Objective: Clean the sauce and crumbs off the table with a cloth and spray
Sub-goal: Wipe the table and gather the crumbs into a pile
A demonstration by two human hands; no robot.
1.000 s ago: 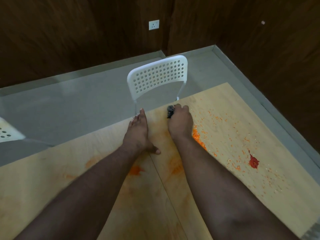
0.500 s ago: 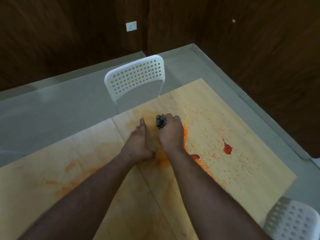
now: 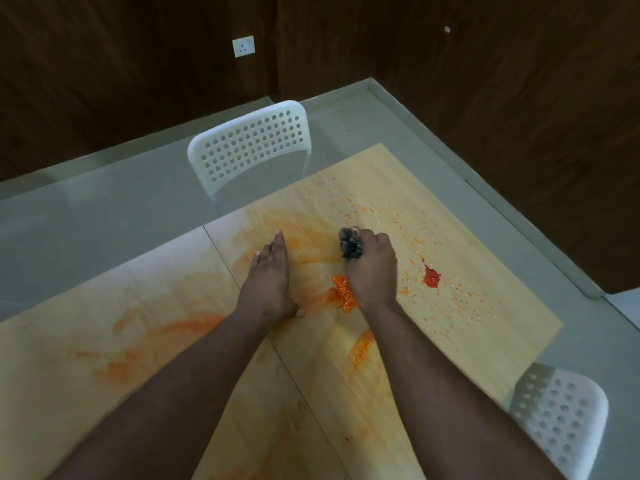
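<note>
Right hand (image 3: 372, 268) grip holds dark cloth (image 3: 350, 243) on bench (image 3: 485, 327); left hand (image 3: 268, 278) flat, grip wide, near crumb pile (image 3: 344, 293).

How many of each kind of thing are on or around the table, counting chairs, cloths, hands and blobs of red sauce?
Chairs: 2, one at the far side and one at the near right
Cloths: 1, cloth gripped by the right hand
Hands: 2, with the left hand flat on the table
Sauce blobs: 1
Total: 6
</note>
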